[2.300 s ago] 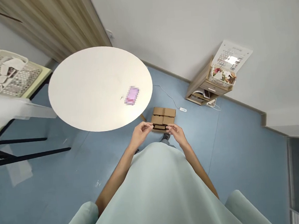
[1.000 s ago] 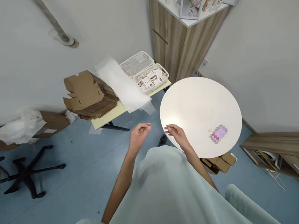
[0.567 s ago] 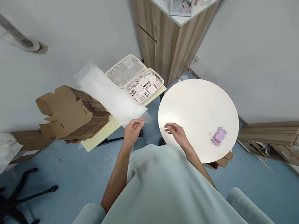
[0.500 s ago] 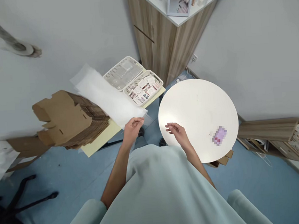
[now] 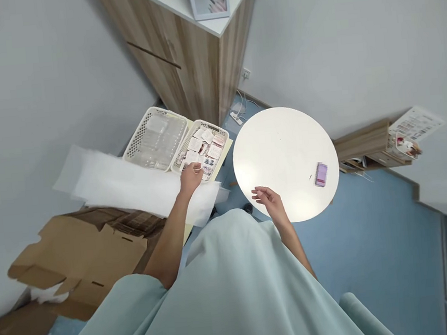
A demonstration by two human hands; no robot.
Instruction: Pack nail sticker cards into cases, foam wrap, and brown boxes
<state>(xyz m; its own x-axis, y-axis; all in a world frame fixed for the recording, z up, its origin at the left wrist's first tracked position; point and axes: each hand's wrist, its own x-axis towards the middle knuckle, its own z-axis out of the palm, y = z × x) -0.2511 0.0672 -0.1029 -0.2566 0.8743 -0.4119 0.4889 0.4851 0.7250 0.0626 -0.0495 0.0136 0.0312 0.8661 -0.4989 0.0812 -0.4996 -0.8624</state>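
My left hand [image 5: 191,179] is over the near edge of a white plastic basket [image 5: 224,136], its fingers loosely bent and apart, with nothing visible in them. Several small printed cards or packets [image 5: 207,135] fill this basket; part of them is hidden behind the hand. Below the left wrist lie white translucent sheets [image 5: 131,188]. My right hand [image 5: 270,201] hovers by the left edge of a round white table [image 5: 281,157], fingers apart and holding nothing.
A second basket [image 5: 154,142] with clear plastic pieces stands to the left. Flattened cardboard boxes [image 5: 86,252] are stacked at lower left. A blurred purple object [image 5: 320,174] lies on the round table. A wooden cabinet [image 5: 182,51] stands behind, with a power strip [image 5: 236,118] on the floor beside it.
The view has turned and moved closer to the baskets. My left hand has gone from beside the sheets' end to the basket of cards. My right hand stays by the round table.
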